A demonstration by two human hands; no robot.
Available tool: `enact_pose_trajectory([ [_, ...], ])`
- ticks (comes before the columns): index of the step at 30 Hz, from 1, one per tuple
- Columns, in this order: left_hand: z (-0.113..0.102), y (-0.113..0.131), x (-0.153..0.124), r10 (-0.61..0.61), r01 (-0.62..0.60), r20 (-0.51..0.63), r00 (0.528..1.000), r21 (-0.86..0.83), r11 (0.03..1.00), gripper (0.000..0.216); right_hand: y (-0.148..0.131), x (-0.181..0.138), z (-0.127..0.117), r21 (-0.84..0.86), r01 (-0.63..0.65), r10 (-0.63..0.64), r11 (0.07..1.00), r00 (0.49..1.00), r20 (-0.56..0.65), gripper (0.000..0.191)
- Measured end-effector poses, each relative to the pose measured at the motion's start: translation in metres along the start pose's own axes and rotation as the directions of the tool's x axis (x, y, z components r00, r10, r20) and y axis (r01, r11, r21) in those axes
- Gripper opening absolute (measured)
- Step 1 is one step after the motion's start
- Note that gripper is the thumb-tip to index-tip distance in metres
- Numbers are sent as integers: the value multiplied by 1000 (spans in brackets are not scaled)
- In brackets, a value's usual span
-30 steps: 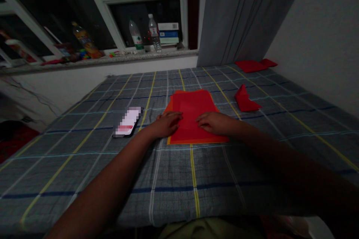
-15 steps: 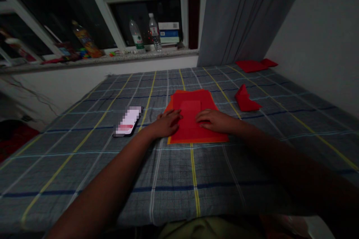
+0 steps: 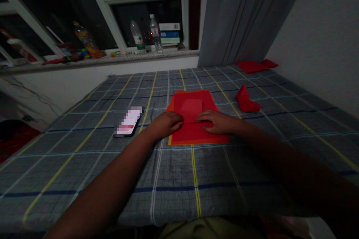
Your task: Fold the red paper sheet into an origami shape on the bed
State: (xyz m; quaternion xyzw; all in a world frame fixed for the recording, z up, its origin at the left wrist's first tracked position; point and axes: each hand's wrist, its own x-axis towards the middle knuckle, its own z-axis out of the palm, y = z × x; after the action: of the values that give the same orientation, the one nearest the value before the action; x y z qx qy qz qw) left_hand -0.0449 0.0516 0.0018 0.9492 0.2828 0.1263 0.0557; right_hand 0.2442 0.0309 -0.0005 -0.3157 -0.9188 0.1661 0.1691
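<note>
A small folded piece of red paper (image 3: 192,109) rests over a stack of red and orange paper sheets (image 3: 198,139) in front of me. My left hand (image 3: 167,124) grips the folded paper's left edge, fingers curled in. At its right edge, the fingers of my right hand (image 3: 218,121) pinch the paper, with the thumb on the near side. The paper's lower part is raised a little between both hands. The fingertips partly hide its side edges.
A phone (image 3: 129,121) with a lit screen lies left of the stack. On the right stands a folded red paper shape (image 3: 246,99); more red paper (image 3: 251,67) lies at the far right corner. Bottles (image 3: 137,36) and stacked boxes (image 3: 169,34) line the windowsill. A checked cloth (image 3: 112,179) covers the surface.
My left fingers have gone from lying spread on the paper to curling around its edge. The near part of the folded red paper has come up, and its top panel looks lighter.
</note>
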Motion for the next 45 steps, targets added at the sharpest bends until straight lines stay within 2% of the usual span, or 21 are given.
enact_pose_trajectory([
  [7,1,1,-3,-7,7,-26,1000,4,1000,30,-4,1,-1,-23,22,-23,999,1000,-21,35],
  [15,0,0,-3,-21,20,-7,1000,-27,999,29,1,0,-2,-3,82,-82,997,997,14,31],
  [20,3,-3,-3,0,0,-14,1000,-26,1000,27,-1,0,-2,-47,80,-78,996,996,53,30],
  [25,2,-1,-1,55,-55,1,999,-14,998,25,-4,1,-3,-37,92,-91,995,995,36,30],
  [28,2,3,0,42,-42,-4,999,-17,999,23,-8,1,-3,-45,84,-83,995,996,28,33],
  [32,3,8,0,-6,3,-30,1000,-83,997,24,-13,2,-3,-89,51,-55,995,998,-40,34],
  [39,1,11,-4,-93,74,-96,991,-182,980,23,-12,2,-2,-158,92,-116,983,983,-145,22],
  [45,-5,20,-4,-23,1,-145,989,-152,988,30,-14,4,0,-33,117,-121,993,937,-328,17],
])
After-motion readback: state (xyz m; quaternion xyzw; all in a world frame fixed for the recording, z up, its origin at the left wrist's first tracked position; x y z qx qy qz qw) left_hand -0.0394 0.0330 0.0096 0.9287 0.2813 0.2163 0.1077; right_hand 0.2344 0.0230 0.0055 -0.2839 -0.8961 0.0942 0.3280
